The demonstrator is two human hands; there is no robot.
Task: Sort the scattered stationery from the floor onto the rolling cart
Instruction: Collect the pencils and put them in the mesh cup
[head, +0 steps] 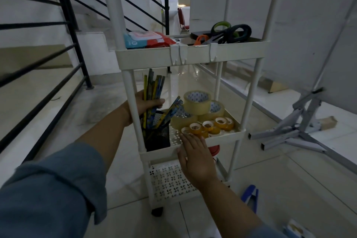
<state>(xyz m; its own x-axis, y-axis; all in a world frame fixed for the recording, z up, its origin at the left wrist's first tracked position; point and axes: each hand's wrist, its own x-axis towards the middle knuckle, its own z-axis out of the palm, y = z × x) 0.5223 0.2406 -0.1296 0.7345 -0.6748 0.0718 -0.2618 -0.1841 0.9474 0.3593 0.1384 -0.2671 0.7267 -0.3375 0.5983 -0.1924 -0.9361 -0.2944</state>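
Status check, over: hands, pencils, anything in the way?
Left hand grips bundle of yellow-and-blue pencils over black mesh cup. Right hand rests flat on white cart's middle-shelf rim. Nothing blocking; blue stapler on floor.

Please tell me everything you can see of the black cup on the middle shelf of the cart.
The cup is black and looks like metal mesh, round, open at the top. It stands upright at the front left corner of the middle shelf, partly behind a white post. Several pencils lean in it towards the right. The left hand grips a pencil bundle above it; its lower ends seem to reach into the mouth.
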